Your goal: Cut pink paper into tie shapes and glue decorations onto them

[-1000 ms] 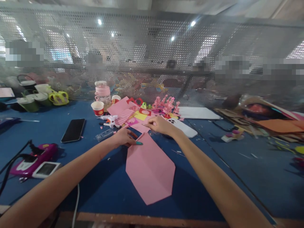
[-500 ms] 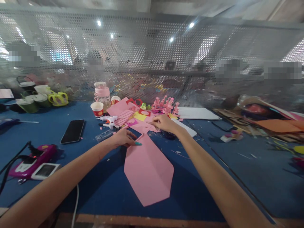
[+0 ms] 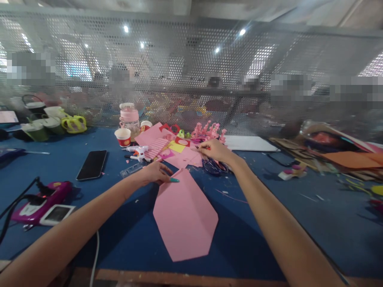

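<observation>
From where I sit, the far left of the blue table (image 3: pixel 60 159) holds a cluster of green and yellow pots (image 3: pixel 54 122), and nearer the edge a magenta device (image 3: pixel 44 198) with a black cable running off it and a small white gadget just beside it. A black phone (image 3: pixel 92 164) lies face up further in, and past it a red-and-white paper cup (image 3: pixel 123 136) stands in front of a pink bottle (image 3: pixel 129 117), with a white glue gun (image 3: pixel 139 152) and a clear ruler (image 3: pixel 131 170) nearby. My left hand (image 3: pixel 155 172) rests flat, fingers together and lying slack, its fingertips pressing the upper left corner of the folded pink paper (image 3: pixel 184 213), which lies on the table directly in front of me, pointed at both ends. I judge this as the holding step: the sheet is pinned while the other hand fetches something. My right hand (image 3: pixel 214 150) reaches over the heap of coloured paper scraps (image 3: pixel 176 149), finger and thumb pinched together on something thin; I cannot tell what it is. Dark-handled scissors (image 3: pixel 214 166) lie just below that wrist. The next move, as I read it, calls for bringing the right hand to the sheet without letting the left slip. Further right sit a white sheet (image 3: pixel 251 142) and a pile of brown and orange card (image 3: pixel 338 153).
</observation>
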Available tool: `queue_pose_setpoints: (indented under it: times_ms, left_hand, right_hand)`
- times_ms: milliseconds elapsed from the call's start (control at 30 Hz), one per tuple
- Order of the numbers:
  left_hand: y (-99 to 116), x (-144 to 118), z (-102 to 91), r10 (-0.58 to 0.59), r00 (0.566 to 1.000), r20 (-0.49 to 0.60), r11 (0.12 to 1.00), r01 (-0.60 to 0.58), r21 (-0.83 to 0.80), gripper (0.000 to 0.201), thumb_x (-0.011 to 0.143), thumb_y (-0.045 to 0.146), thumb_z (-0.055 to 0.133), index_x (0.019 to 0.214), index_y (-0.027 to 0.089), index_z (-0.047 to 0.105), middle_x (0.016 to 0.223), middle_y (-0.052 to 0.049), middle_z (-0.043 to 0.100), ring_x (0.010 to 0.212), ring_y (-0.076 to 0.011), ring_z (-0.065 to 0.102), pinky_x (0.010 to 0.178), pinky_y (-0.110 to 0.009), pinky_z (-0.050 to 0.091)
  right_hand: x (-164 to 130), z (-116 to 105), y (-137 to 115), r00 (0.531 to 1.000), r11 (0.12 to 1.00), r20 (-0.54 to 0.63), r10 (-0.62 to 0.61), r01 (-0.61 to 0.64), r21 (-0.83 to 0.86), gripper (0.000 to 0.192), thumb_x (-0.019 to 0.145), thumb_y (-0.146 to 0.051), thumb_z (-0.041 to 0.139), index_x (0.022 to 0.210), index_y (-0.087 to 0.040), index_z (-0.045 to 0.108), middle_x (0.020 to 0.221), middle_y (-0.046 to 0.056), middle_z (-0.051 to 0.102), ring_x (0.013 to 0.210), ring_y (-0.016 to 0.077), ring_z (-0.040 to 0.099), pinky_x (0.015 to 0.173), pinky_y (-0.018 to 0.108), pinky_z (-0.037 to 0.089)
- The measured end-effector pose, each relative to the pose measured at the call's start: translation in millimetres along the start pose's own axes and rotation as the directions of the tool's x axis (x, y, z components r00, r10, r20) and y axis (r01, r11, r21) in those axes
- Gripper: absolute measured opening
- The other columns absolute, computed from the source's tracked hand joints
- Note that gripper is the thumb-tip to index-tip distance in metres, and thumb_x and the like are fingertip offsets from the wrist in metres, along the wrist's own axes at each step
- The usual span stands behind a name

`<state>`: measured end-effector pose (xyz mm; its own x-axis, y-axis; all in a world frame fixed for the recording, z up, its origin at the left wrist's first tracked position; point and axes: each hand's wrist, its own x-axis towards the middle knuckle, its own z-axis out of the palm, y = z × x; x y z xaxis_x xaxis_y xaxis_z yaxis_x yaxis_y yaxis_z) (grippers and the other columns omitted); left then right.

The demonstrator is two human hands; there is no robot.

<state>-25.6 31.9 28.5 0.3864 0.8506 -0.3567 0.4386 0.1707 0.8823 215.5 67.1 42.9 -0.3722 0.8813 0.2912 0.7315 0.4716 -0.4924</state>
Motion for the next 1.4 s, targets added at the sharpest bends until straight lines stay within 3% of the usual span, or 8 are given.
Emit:
queue_pose_setpoints:
  times_ms: [267,533,700,867,1000,1200,1300,1400]
  left_hand:
    - [-6,-4,-3.9,-0.039,0.996,0.086,0.999,0.036,0.036,0.037,0.042,0.024,0.078,0.075,0.013,0.064,0.054,0.001,0.063,0.053,-0.0109,0.055,0.052,-0.021,0.043]
    - [-11,3,-4.6,0.04,0.998,-0.038,0.987,-0.046,-0.154,0.038,0.05,0.027,0.075,0.082,0.013,0.06,0.054,0.004,0.057,0.05,-0.0074,0.05,0.051,-0.02,0.039]
    - [-17,7,4.0,0.136,0.982,-0.134,0.989,-0.144,-0.046,0.05,0.043,0.029,0.078,0.086,0.013,0.059,0.057,0.003,0.057,0.053,-0.0094,0.05,0.048,-0.02,0.035]
    - [-25,11,10.0,0.224,0.934,-0.279,0.974,-0.227,0.021,0.037,0.056,0.041,0.07,0.078,0.014,0.057,0.05,0.004,0.053,0.053,-0.0114,0.05,0.047,-0.021,0.032]
    - [-32,17,11.4,0.293,0.894,-0.34,0.948,-0.316,-0.016,0.028,0.071,0.04,0.056,0.082,0.014,0.054,0.063,0.0,0.06,0.058,-0.0129,0.053,0.053,-0.022,0.037]
    - [-35,19,9.8,0.45,0.767,-0.458,0.892,-0.357,0.277,0.013,0.081,0.023,0.041,0.079,0.016,0.052,0.074,-0.003,0.061,0.072,-0.0166,0.056,0.069,-0.027,0.041]
    - [-35,18,10.3,0.505,0.741,-0.443,0.858,-0.378,0.348,0.015,0.081,0.018,0.038,0.071,0.018,0.048,0.071,-0.003,0.059,0.072,-0.0173,0.055,0.07,-0.028,0.041]
    - [-36,17,12.1,0.584,0.71,-0.392,0.808,-0.462,0.367,0.018,0.082,0.019,0.035,0.069,0.017,0.048,0.072,-0.004,0.057,0.072,-0.0168,0.054,0.07,-0.028,0.04]
  right_hand:
    - [-8,-21,16,0.989,0.991,-0.085,0.124,-0.128,-0.047,0.035,0.073,-0.044,0.043,0.048,-0.019,0.043,0.044,-0.002,0.044,0.045,0.01,0.039,0.049,0.024,0.028]
    - [-5,-20,14,0.962,0.965,-0.203,0.185,-0.217,-0.15,0.036,0.079,-0.031,0.04,0.044,-0.02,0.039,0.044,0.0,0.048,0.045,0.0115,0.044,0.052,0.025,0.03]
    - [3,-9,11,0.939,0.951,-0.265,0.221,-0.268,-0.157,0.039,0.084,-0.032,0.036,0.048,-0.02,0.043,0.051,0.005,0.056,0.055,0.015,0.053,0.06,0.026,0.036]
    - [3,2,15,0.922,0.882,-0.227,0.312,-0.371,-0.292,0.042,0.087,-0.033,0.032,0.057,-0.017,0.057,0.06,0.01,0.063,0.064,0.0178,0.059,0.059,0.026,0.038]
    - [1,18,7,0.914,0.831,-0.188,0.36,-0.406,-0.381,0.031,0.082,-0.033,0.045,0.065,-0.016,0.064,0.067,0.013,0.066,0.069,0.0217,0.061,0.058,0.028,0.038]
    - [2,33,-28,0.888,0.79,-0.305,0.343,-0.449,-0.419,0.039,0.087,-0.034,0.035,0.084,-0.009,0.064,0.086,0.022,0.064,0.088,0.0292,0.058,0.072,0.036,0.039]
    - [-1,39,-43,0.889,0.877,-0.385,0.248,-0.375,-0.301,0.037,0.086,-0.038,0.036,0.083,-0.011,0.061,0.088,0.019,0.062,0.092,0.0273,0.056,0.079,0.037,0.039]
    - [-8,50,-55,0.915,0.977,-0.345,0.21,-0.209,0.041,0.035,0.08,-0.046,0.043,0.084,-0.015,0.057,0.085,0.011,0.063,0.083,0.0209,0.057,0.073,0.032,0.042]
